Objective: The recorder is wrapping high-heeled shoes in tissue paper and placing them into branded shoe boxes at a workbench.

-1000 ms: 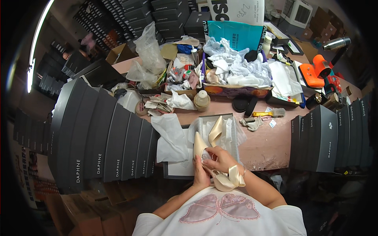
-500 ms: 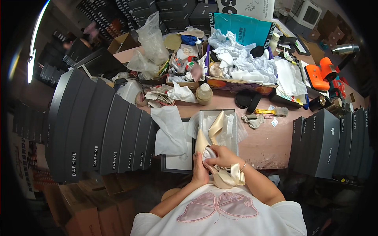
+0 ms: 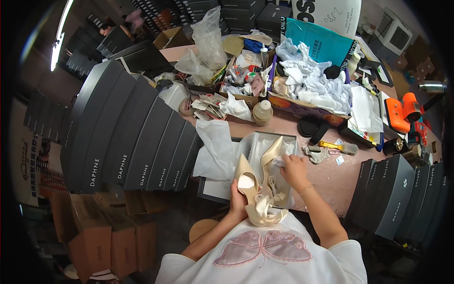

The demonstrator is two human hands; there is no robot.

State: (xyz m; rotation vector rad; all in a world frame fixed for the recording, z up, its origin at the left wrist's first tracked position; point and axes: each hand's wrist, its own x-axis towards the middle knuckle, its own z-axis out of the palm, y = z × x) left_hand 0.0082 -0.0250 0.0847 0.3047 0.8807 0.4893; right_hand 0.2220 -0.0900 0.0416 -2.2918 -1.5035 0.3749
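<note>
My left hand point(image 3: 238, 201) grips a cream pointed-toe shoe point(image 3: 242, 166) by its side, toe pointing away from me. The shoe's pale insole shows, and a large bow point(image 3: 265, 210) sits at its heel end near my shirt. My right hand point(image 3: 295, 171) is over the right side of an open grey shoebox point(image 3: 294, 144), fingers pinched on white tissue paper point(image 3: 278, 161). The matching cream shoe point(image 3: 271, 152) lies in the box, beside that hand. Under the box's left side is a grey lid point(image 3: 204, 193) with white paper point(image 3: 213, 154) on it.
Dark shoebox stacks stand at left point(image 3: 113, 137) and right point(image 3: 392, 194). Behind are a bin of crumpled white paper point(image 3: 312, 90), a capped bottle point(image 3: 262, 113) and an orange tool point(image 3: 397, 118). A yellow-handled brush point(image 3: 338, 146) and a grey cloth point(image 3: 317, 155) lie right of the box.
My right hand has come out of the held shoe and moved right over the box, with white tissue paper at its fingertips. My left hand still holds the shoe. The view has shifted.
</note>
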